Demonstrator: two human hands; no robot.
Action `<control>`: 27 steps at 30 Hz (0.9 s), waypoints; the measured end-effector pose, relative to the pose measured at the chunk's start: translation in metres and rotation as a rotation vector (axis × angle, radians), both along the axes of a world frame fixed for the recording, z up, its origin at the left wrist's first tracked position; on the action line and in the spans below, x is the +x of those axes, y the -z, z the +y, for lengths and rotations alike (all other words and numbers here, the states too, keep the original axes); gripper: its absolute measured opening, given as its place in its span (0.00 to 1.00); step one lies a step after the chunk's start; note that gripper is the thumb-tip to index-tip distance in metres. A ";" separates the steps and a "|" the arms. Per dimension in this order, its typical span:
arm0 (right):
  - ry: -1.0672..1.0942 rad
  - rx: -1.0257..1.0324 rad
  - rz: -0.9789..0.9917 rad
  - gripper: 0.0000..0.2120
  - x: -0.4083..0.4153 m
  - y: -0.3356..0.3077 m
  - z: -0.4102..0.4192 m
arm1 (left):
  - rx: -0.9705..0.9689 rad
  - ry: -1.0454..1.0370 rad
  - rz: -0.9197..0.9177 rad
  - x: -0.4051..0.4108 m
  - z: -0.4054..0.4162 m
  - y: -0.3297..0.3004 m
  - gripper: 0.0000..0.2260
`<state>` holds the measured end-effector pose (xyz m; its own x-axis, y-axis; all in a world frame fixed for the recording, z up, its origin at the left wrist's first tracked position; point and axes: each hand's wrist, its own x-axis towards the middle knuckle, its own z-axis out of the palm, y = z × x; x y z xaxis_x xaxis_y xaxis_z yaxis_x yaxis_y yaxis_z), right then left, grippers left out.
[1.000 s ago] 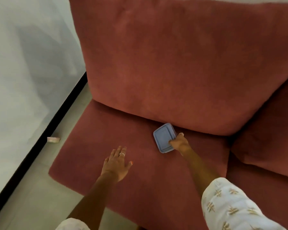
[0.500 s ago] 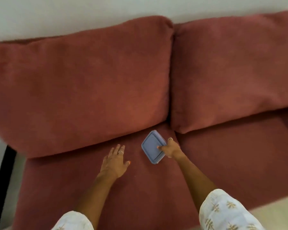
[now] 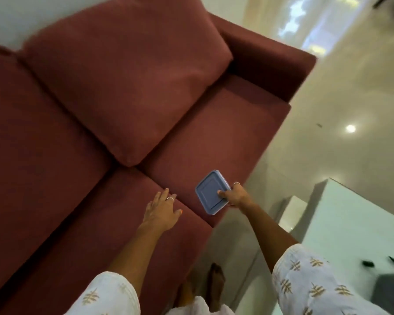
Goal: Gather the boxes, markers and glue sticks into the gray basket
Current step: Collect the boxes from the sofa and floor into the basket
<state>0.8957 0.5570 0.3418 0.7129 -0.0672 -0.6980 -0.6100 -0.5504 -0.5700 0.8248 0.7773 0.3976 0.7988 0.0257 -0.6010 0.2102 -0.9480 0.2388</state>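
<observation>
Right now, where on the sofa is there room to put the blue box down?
Both seat cushions are bare: one by the armrest, one under the left hand. The right hand holds the box. The white table has bare room too, crowded only toward its near edge.

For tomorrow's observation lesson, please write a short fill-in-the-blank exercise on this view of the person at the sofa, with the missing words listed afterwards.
1. The blue box is held in the person's ____ hand.
2. The left hand, fingers spread, holds ____.
3. The sofa is dark ____ in colour.
4. Each hand wears a ____ on one finger.

Missing words: right; nothing; red; ring
</observation>
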 end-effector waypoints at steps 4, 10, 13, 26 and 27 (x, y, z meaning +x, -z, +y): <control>0.228 0.035 0.026 0.17 -0.036 0.008 -0.071 | 0.022 0.164 0.008 0.011 -0.059 -0.004 0.28; 0.529 0.093 0.047 0.21 -0.106 0.020 -0.167 | 0.055 0.461 0.014 0.022 -0.163 0.003 0.28; 0.676 0.110 0.046 0.23 -0.146 0.028 -0.209 | 0.057 0.604 0.015 0.019 -0.217 0.009 0.28; 1.586 0.256 -0.197 0.14 -0.292 0.031 -0.334 | 0.036 1.189 0.037 -0.056 -0.414 0.029 0.30; 1.670 0.268 -0.215 0.14 -0.305 0.032 -0.340 | 0.024 1.223 0.043 -0.063 -0.426 0.031 0.30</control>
